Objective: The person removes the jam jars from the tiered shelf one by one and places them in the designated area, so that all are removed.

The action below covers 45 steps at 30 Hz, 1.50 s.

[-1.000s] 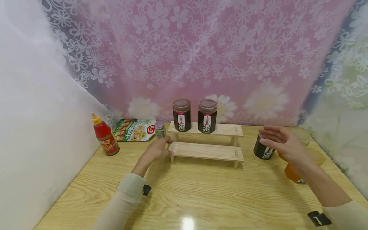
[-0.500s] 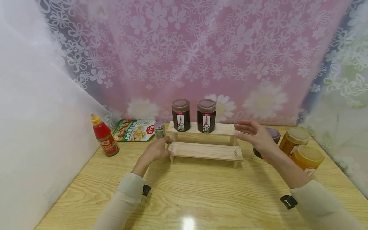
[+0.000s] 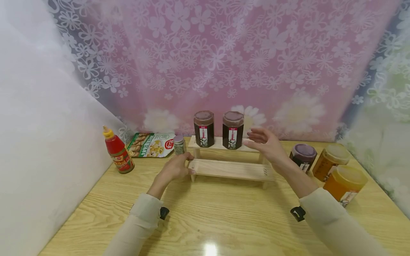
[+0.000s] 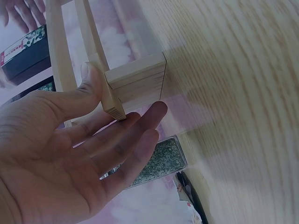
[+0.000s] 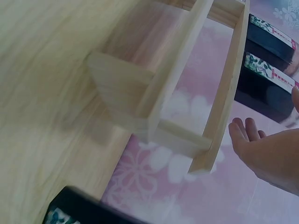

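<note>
A two-step wooden rack [image 3: 230, 169] stands mid-table. My left hand [image 3: 174, 168] pinches the left end of its lower step; in the left wrist view the thumb lies on the board's end and fingers extend beneath. On the upper step stand two dark jars with purplish lids, a left jar [image 3: 204, 135] and a right jar [image 3: 233, 137]. Just right of the latter, over the step's right end, hovers my right hand [image 3: 269, 147], holding nothing, its fingers loosely bent. Behind my left hand is a small spice bottle [image 3: 179, 145] of green flakes, partly hidden in the left wrist view.
At the right stand another dark jar [image 3: 302, 156], a brown-amber jar [image 3: 330, 161] and an orange jar [image 3: 344, 186]. A red sauce bottle [image 3: 118, 151] stands at the left, near a green and white food packet [image 3: 152, 145]. A flowered curtain [image 3: 224, 64] hangs behind.
My right hand has moved left, from over the dark jar at the right to the upper step's right end beside the standing jar. The left hand keeps its grip on the rack.
</note>
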{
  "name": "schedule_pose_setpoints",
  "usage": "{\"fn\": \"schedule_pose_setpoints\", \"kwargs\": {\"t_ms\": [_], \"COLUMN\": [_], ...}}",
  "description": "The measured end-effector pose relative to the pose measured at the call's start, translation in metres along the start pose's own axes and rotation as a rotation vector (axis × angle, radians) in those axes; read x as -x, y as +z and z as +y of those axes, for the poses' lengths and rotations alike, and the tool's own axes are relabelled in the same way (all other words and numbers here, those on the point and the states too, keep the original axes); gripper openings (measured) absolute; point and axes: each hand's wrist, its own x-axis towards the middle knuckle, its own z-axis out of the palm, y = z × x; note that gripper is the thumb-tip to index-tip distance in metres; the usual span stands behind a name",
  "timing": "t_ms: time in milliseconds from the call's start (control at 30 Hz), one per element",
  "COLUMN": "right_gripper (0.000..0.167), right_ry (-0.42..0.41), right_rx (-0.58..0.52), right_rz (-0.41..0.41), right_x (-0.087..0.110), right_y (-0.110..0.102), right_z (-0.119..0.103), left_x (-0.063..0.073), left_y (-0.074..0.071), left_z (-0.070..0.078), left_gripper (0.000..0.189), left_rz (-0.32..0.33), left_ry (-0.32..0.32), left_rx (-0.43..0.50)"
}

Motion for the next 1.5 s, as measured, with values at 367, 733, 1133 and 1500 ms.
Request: {"fn": "schedule_pose_setpoints", "kwargs": {"t_ms": [367, 733, 1133, 1500], "right_gripper": [0.087, 0.089, 0.086, 0.079], "right_ry": [0.020, 0.027, 0.014, -0.031], "right_rx": [0.031, 0.125, 0.244, 0.241], "right_rz": [0.048, 0.103, 0.122, 0.101], "right_x": [-0.035, -0.047, -0.031, -0.003], "right_y": [0.032, 0.049, 0.039, 0.020], "right_z": [-0.006, -0.003, -0.002, 0.000], "left_x": [0.000, -0.002, -0.001, -0.002], "left_y": [0.000, 0.002, -0.001, 0.001], "left_z": [0.001, -0.002, 0.000, -0.001], "left_gripper": [0.049, 0.048, 0.049, 0.048], "left_rz": [-0.005, -0.003, -0.002, 0.003], "left_ry": [0.005, -0.002, -0.012, -0.006], "left_rx": [-0.010, 0.012, 0.001, 0.004]}}
